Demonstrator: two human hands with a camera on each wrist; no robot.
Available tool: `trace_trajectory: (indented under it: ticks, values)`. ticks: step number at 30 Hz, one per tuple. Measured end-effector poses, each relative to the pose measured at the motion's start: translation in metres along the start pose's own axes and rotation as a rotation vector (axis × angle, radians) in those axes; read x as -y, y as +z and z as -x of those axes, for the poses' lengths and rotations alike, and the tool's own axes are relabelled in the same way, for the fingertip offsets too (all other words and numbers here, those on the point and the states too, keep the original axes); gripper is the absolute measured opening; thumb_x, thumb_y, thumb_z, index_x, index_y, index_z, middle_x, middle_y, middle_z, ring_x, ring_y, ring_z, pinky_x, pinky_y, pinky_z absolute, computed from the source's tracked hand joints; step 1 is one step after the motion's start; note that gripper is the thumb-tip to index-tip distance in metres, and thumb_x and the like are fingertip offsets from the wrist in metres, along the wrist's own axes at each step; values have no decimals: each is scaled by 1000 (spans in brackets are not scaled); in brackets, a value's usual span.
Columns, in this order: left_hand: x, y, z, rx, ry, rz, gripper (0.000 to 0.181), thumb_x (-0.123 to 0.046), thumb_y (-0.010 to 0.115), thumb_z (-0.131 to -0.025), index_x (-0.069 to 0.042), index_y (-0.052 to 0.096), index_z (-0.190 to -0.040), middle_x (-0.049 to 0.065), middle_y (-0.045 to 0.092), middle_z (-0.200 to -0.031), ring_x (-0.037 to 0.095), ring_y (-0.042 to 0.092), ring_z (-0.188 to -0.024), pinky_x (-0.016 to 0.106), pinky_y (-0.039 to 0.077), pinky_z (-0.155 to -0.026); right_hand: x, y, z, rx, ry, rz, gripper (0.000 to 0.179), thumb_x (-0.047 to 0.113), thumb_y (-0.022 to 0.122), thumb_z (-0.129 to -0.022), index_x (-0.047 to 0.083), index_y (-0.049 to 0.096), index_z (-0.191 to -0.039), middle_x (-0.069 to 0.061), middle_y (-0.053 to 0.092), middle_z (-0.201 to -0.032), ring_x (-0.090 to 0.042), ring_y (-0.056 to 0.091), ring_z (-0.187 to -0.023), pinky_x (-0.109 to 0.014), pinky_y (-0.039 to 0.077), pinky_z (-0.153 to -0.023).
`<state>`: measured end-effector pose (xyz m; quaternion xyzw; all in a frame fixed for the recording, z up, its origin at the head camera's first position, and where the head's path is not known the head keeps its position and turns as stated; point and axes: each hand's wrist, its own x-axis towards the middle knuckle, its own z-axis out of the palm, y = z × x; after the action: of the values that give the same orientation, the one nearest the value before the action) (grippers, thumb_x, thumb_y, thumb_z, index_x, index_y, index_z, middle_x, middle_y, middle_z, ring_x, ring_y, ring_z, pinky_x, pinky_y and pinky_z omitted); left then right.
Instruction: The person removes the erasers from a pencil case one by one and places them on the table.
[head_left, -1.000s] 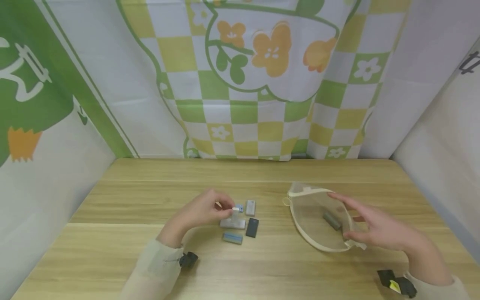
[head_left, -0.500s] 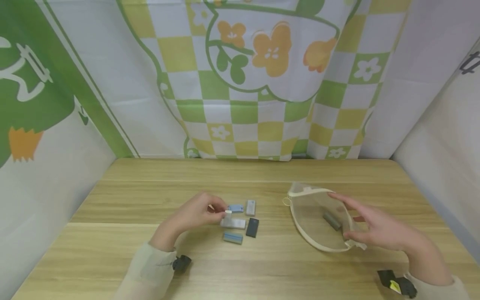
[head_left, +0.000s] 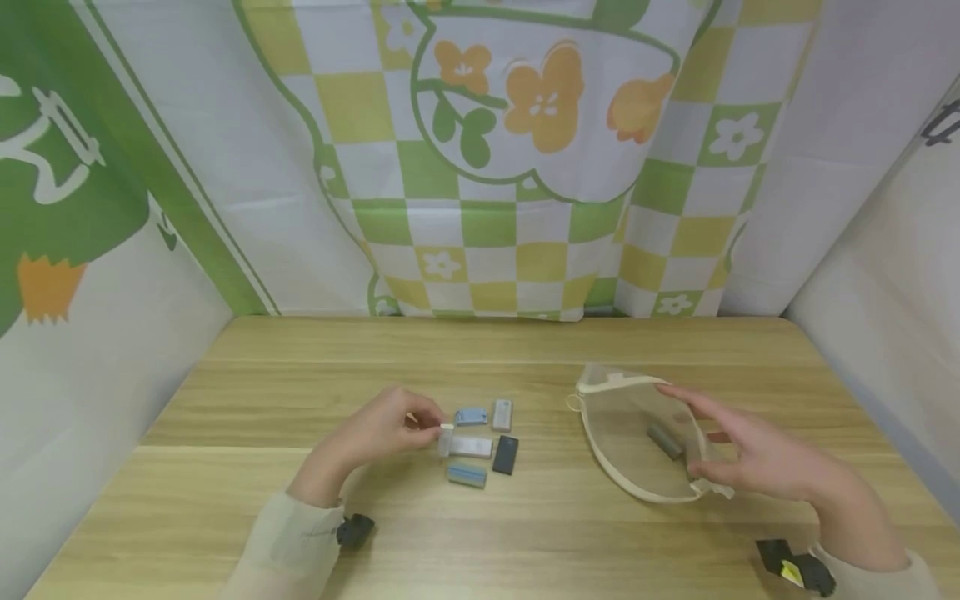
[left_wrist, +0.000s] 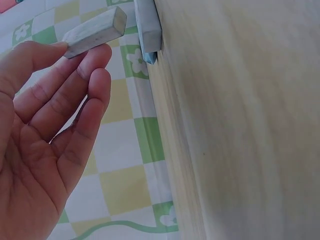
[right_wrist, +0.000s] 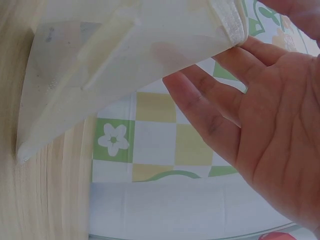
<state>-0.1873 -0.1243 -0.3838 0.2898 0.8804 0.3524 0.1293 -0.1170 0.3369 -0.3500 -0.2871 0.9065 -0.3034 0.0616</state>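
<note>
My left hand (head_left: 390, 425) pinches a small whitish eraser (head_left: 446, 442) between thumb and fingertips, upright at the left end of a white eraser (head_left: 472, 447) on the table. In the left wrist view the pinched eraser (left_wrist: 95, 32) is a smudged pale block. Around it lie a light blue eraser (head_left: 471, 417), a grey one (head_left: 502, 415), a black one (head_left: 506, 455) and a blue-striped one (head_left: 467, 475). My right hand (head_left: 765, 450) holds a translucent zip pouch (head_left: 618, 437) by its side, thumb and fingers spread, its mouth wide. Inside sits a dark grey-green block (head_left: 664, 442).
The wooden table (head_left: 360, 550) runs back to a checkered flower-print curtain (head_left: 487, 250). Pale cloth walls stand at left and right. A small ring pull (head_left: 574, 403) hangs at the pouch's left corner.
My left hand has moved left with the pinched eraser, from over the light blue eraser to the white one's left end. The light blue eraser now shows fully. My right hand and the pouch stay put.
</note>
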Motion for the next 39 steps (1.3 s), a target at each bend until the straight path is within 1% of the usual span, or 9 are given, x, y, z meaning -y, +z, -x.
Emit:
trace_trajectory:
  ticks: [3,7,10,17,20,23,30,34,39]
  values:
    - [2,0,1,1,-4,-6,10,-11,69,-91,-9,76,-97,0,74,-90,7,65,-82,20,54,-72,0,0,0,-2,-3,2,92,22,79,-84,23,25,-158,-13,34,-159,-20,44,-134,-37,58,-89]
    - [2,0,2,6,-4,-10,10,-11,69,-91,-9,76,-97,0,74,-91,7,66,-82,20,55,-74,0,0,1,-5,-9,-4,91,22,79,-84,23,25,-158,-13,34,-159,0,37,-136,-37,57,-89]
    - [2,1,3,13,-8,-14,9,-11,69,-91,-10,77,-96,-1,75,-91,6,65,-81,20,55,-73,0,-1,2,-6,-2,-5,91,21,79,-84,24,25,-157,-13,35,-159,6,35,-135,-37,57,-89]
    - [2,1,4,31,-4,-33,8,-11,69,-90,-12,76,-94,-4,74,-88,5,64,-78,21,54,-71,3,-1,2,-5,29,16,93,21,80,-83,25,25,-158,-13,36,-159,-29,47,-133,-38,58,-88]
    - [3,1,5,40,-14,-32,8,-12,69,-90,-12,76,-93,-4,73,-88,6,63,-79,22,54,-71,3,-1,2,7,31,4,93,21,80,-83,25,24,-158,-15,35,-159,-35,46,-132,-40,57,-88]
    - [4,1,7,43,-22,-35,8,-12,69,-91,-13,76,-93,-5,73,-88,7,63,-79,22,53,-71,3,-1,2,12,32,-6,93,21,79,-84,24,23,-158,-15,34,-159,-37,46,-132,-40,57,-89]
    - [7,0,8,64,-5,-41,7,-12,69,-90,-14,76,-91,-7,71,-84,5,61,-76,22,52,-70,2,0,0,-14,1,21,93,21,80,-83,23,25,-158,-15,36,-158,-28,47,-132,-37,58,-88]
    - [7,0,8,80,-9,-35,7,-12,69,-90,-14,75,-90,-8,70,-81,5,61,-74,22,52,-69,2,-1,0,-10,10,16,92,22,80,-83,24,25,-158,-13,36,-158,-31,47,-131,-37,58,-88]
    - [5,0,8,103,-15,-45,7,-12,70,-88,-14,75,-91,-8,70,-82,7,61,-77,23,53,-72,2,-1,0,1,10,6,92,22,79,-84,24,24,-158,-13,34,-159,-24,45,-134,-38,57,-89]
